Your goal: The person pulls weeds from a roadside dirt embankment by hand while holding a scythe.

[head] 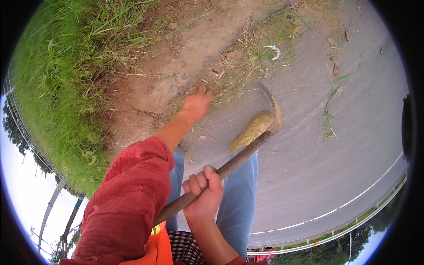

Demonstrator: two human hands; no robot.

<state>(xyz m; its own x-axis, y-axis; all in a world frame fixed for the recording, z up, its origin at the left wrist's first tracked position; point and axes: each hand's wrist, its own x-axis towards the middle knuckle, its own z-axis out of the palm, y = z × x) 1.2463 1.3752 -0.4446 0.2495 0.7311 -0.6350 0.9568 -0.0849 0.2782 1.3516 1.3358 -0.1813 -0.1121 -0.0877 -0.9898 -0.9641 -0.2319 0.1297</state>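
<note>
My right hand [205, 192] is closed around the wooden handle [240, 157] of a tool with a curved, soil-stained metal blade [270, 99], a hoe or a sickle. Its head lies beside my yellowish-brown shoe [253, 129], over the asphalt. My left hand [198, 101], in a rolled red sleeve, reaches down to the weeds and dry stems [228, 89] along the pavement's edge. Its fingertips are at the soil; whether they grip any stems cannot be told. The blade's tip is to the right of this hand.
Tall green grass [66, 99] covers a bank at the left, with bare reddish soil [135, 96] beside it. Grey asphalt [314, 149] spreads to the right, with loose grass [328, 114] on it. A metal guardrail [326, 239] runs beyond the road's white line.
</note>
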